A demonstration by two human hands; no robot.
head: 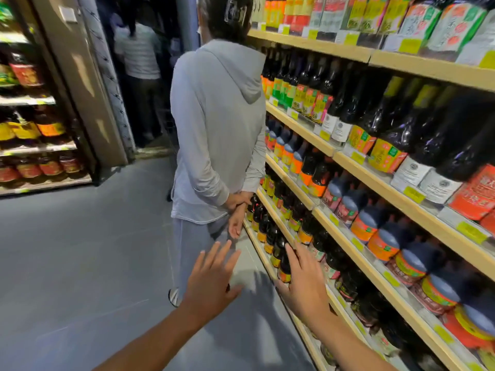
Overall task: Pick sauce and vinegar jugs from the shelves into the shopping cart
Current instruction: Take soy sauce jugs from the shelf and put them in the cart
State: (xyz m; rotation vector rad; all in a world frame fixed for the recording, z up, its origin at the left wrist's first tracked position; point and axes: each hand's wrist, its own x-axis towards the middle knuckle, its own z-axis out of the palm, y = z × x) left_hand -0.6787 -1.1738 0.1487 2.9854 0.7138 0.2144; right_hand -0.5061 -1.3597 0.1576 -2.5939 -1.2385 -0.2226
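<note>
Hands: left (pixel 211 279) and right (pixel 305 285) both empty, fingers spread, at 6 o'clock. Jugs (pixel 385 242) on shelves (pixel 380 183) at 3 o'clock; cart not in view. Step, as judged: the reach; the next move calls for a two-handed grip on one jug.

**Aisle shut ahead, open to the left**

Straight ahead, blocked by a person in a pale grey hooded top (pixel 217 124), back turned, hands clasped behind, just beside the pale wooden shelves (pixel 300 128) on the right. Every tier packed shoulder to shoulder with dark sauce jugs bearing orange and green labels (pixel 310 172). Open to the left over bare grey floor (pixel 80 263), as far as a second stocked shelf unit (pixel 40 148) and a beige pillar (pixel 88 89). Spread-fingered left hand (pixel 211 285) free above the floor; right hand (pixel 305 285) near the lowest jugs.
</note>
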